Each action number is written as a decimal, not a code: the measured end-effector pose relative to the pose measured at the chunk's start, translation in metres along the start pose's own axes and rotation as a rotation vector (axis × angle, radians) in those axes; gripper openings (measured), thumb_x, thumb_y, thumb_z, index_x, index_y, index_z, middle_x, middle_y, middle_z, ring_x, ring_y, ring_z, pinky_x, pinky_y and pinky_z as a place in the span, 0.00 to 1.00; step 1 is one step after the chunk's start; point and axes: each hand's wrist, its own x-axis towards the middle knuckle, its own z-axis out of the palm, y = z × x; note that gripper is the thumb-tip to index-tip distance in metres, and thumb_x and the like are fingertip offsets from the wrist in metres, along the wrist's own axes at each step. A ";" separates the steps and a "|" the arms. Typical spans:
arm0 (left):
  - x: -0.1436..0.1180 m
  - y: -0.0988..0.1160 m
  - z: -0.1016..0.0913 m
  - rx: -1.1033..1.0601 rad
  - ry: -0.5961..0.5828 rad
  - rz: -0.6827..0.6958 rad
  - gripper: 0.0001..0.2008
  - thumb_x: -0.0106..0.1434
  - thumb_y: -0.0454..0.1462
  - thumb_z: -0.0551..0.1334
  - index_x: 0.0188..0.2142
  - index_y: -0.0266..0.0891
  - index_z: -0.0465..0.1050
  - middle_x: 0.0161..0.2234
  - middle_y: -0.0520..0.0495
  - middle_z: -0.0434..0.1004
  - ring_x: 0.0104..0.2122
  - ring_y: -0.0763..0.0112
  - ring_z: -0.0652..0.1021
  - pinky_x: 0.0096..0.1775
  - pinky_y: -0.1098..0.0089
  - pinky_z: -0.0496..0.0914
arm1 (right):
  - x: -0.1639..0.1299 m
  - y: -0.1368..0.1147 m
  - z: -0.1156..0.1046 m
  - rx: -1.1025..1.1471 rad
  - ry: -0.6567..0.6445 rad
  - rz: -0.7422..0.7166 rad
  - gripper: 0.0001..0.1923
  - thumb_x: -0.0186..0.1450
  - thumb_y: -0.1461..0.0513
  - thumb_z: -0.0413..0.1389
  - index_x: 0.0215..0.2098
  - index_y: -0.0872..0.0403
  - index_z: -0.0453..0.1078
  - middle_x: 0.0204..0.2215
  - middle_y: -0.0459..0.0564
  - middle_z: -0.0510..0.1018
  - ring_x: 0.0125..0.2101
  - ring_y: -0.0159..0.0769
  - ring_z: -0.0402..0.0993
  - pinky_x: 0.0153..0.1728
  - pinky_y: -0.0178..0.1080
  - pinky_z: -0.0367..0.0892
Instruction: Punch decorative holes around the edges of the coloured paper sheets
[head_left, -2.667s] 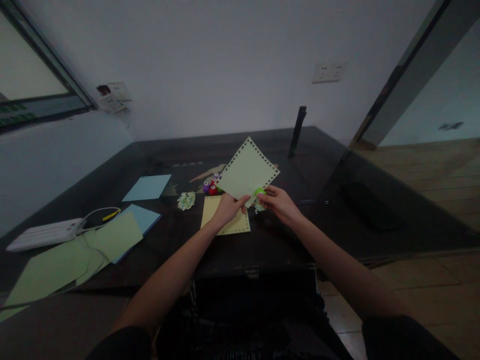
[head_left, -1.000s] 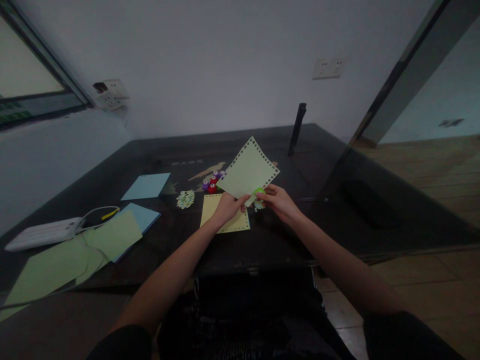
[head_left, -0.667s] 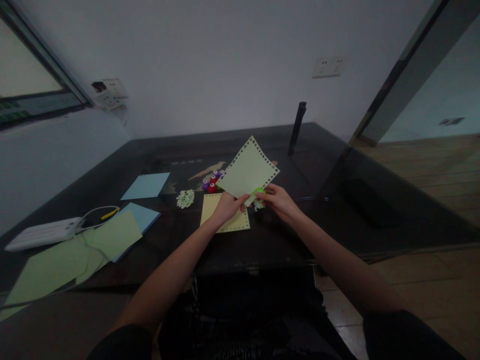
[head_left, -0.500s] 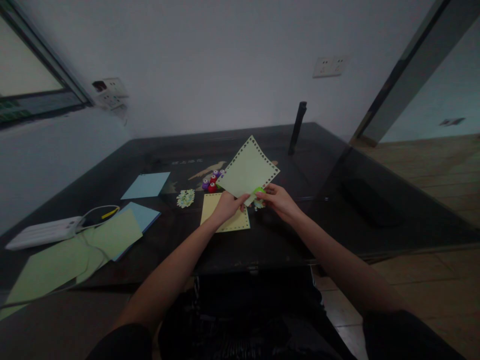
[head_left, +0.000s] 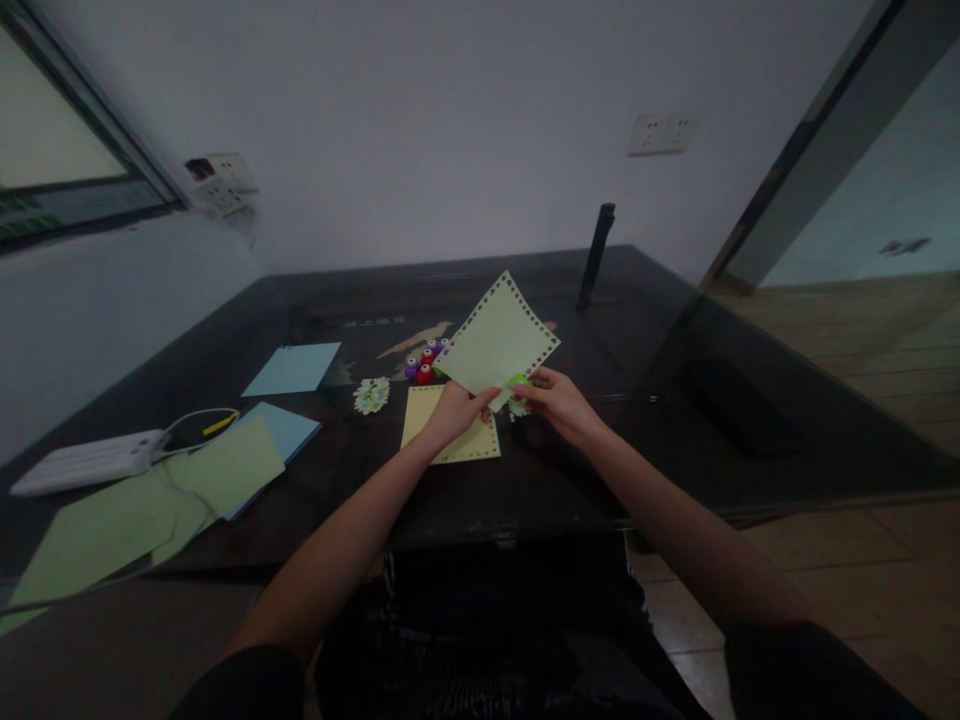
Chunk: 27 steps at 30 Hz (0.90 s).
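Paper (head_left: pixel 496 340), pale green and square with punched holes along its edges, is held tilted above the dark glossy table (head_left: pixel 570 470). Left hand (head_left: pixel 454 412) pinches its lower corner; right hand (head_left: pixel 559 400) grips a small green punch (head_left: pixel 517 383) there.

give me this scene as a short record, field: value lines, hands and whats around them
left hand: pinches the lower corner of the green sheet, held tilted above the table
right hand: holds a small green punch at that sheet's lower edge
green sheet: holes punched along its edges
under the hands: yellow sheet flat on the table, edges punched too
behind the sheet: red and purple punches
left of them: pile of punched scraps
far left: blue sheets, more green sheets, white power strip
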 end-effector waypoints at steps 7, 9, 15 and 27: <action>0.000 0.003 0.000 -0.008 0.003 -0.008 0.09 0.60 0.36 0.58 0.27 0.33 0.73 0.19 0.49 0.74 0.16 0.76 0.70 0.26 0.75 0.66 | 0.000 0.001 0.000 0.005 0.004 -0.014 0.16 0.45 0.57 0.67 0.29 0.53 0.70 0.29 0.48 0.75 0.26 0.31 0.68 0.25 0.36 0.61; 0.000 0.004 -0.001 0.010 0.007 -0.017 0.10 0.60 0.36 0.58 0.25 0.33 0.72 0.17 0.50 0.72 0.16 0.75 0.71 0.27 0.74 0.67 | 0.000 0.001 0.000 0.005 0.003 -0.011 0.16 0.45 0.57 0.67 0.29 0.53 0.70 0.29 0.48 0.75 0.26 0.31 0.69 0.25 0.36 0.61; 0.000 0.003 -0.001 0.025 0.007 -0.012 0.11 0.60 0.37 0.58 0.24 0.33 0.72 0.16 0.51 0.72 0.16 0.74 0.71 0.29 0.73 0.67 | 0.000 0.000 0.000 0.017 0.012 -0.006 0.15 0.45 0.58 0.67 0.28 0.53 0.70 0.28 0.47 0.75 0.26 0.30 0.68 0.25 0.35 0.61; 0.001 -0.003 0.001 0.012 0.004 0.010 0.11 0.60 0.38 0.58 0.24 0.34 0.71 0.15 0.52 0.70 0.16 0.75 0.70 0.27 0.74 0.66 | 0.001 0.001 0.000 0.034 0.020 -0.015 0.15 0.45 0.60 0.68 0.29 0.54 0.72 0.27 0.46 0.75 0.25 0.29 0.68 0.23 0.34 0.60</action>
